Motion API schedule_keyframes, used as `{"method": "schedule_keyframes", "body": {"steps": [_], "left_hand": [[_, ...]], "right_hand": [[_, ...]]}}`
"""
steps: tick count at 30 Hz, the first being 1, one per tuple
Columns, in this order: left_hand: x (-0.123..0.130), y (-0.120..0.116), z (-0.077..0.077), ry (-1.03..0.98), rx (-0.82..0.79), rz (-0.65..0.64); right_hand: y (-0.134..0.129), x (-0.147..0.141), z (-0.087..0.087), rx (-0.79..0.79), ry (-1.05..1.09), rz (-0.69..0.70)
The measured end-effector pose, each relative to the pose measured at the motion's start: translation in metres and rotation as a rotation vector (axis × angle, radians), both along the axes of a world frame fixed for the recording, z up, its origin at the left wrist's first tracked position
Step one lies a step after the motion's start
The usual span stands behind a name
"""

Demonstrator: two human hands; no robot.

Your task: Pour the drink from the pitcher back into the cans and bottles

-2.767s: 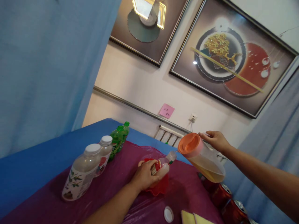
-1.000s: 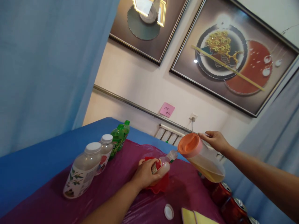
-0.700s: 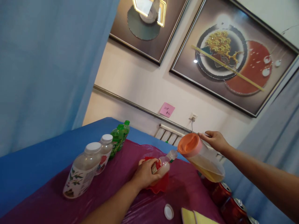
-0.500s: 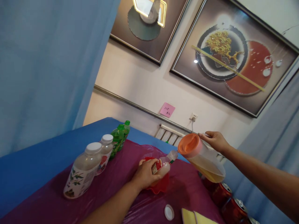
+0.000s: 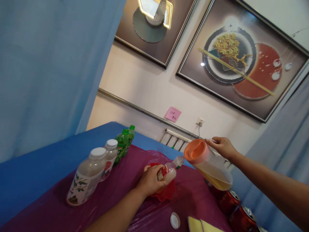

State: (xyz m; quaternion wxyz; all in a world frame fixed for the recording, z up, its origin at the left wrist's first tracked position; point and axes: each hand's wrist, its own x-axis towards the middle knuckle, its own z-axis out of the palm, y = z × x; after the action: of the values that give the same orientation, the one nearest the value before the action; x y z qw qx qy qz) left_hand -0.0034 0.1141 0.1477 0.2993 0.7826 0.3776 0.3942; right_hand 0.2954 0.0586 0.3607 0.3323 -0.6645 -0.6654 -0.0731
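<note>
Grips a small bottle (image 5: 170, 174) in the left hand (image 5: 151, 180), with fingers closed around its labelled body, and a clear pitcher (image 5: 213, 174) in the right hand (image 5: 224, 147), with fingers closed at the handle. In the head view, reaches the left forearm up and inward from the bottom edge, with the back of the hand mostly showing and the wrist nearly in line. Leans the small bottle with its open neck up toward the pitcher. Extends the right forearm in from the right edge, higher than the left, with the knuckles up. Tips the pitcher on a slant, with its orange lid (image 5: 196, 150) right at the bottle's mouth and yellowish liquid low inside. Shows a red dish (image 5: 167, 193) below the small bottle, on a purple cover (image 5: 120, 196) over a blue table (image 5: 53, 158). To the left, shows two white-capped bottles (image 5: 84, 182) upright, with two green bottles (image 5: 121, 146) just beyond. Nearer the bottom edge, shows a loose white cap (image 5: 175, 220) beside a yellow cloth (image 5: 201, 224); below the pitcher, red cans (image 5: 242, 218) in a row.
</note>
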Motion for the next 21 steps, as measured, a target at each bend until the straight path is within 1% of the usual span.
{"method": "schedule_keyframes", "body": {"steps": [9,13,17,21], "left_hand": [[0.001,0.000,0.002,0.014,0.016,0.018],[0.001,0.003,-0.001,0.001,0.018,0.010],[0.006,0.007,-0.008,-0.107,-0.093,-0.012],[0.011,0.013,-0.014,-0.214,-0.180,-0.059]], "right_hand": [[-0.003,0.000,-0.006,-0.001,0.073,-0.018],[-0.007,0.000,-0.013,0.033,0.172,-0.031],[-0.011,0.003,-0.031,0.058,0.368,-0.064],[-0.013,0.009,-0.060,0.142,0.620,-0.048]]}}
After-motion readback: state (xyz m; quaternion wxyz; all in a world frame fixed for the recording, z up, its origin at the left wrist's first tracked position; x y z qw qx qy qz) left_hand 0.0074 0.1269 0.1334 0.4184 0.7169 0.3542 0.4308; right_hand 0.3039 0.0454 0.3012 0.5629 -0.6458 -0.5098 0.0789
